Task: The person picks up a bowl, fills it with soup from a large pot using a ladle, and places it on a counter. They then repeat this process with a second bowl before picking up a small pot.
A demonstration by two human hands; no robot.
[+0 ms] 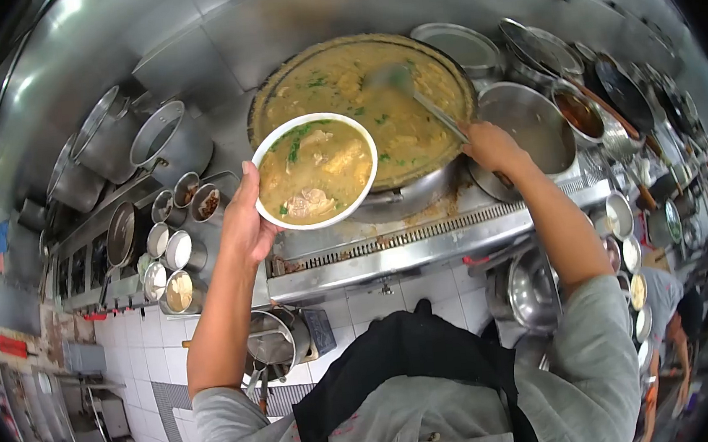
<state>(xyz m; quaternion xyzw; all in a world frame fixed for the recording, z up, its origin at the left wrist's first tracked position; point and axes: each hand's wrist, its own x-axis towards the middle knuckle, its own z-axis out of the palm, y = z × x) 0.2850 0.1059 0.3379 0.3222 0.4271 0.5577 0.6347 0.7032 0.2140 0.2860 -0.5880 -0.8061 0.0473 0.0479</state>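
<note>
My left hand (pixel 246 218) grips a white bowl (pixel 321 224) at its left side, with the thumb near the rim. Yellowish soup (pixel 287 176) with pale chunks and green herbs fills the bowl, which is held over the near-left part of a very large wok (pixel 252 127). The same kind of soup (pixel 333 75) fills the wok. My right hand (pixel 495 151) is closed round the handle of a ladle (pixel 443 119). The ladle's head is blurred and lies at the soup's surface, toward the far right side of the wok.
Tall metal pots (pixel 174 140) and small containers of ingredients (pixel 178 249) stand at left. On the right are a pot of pale liquid (pixel 531 125), a dark-red sauce container (pixel 579 113) and pans. A stove ledge (pixel 407 254) runs before me. Another person (pixel 668 303) bends at far right.
</note>
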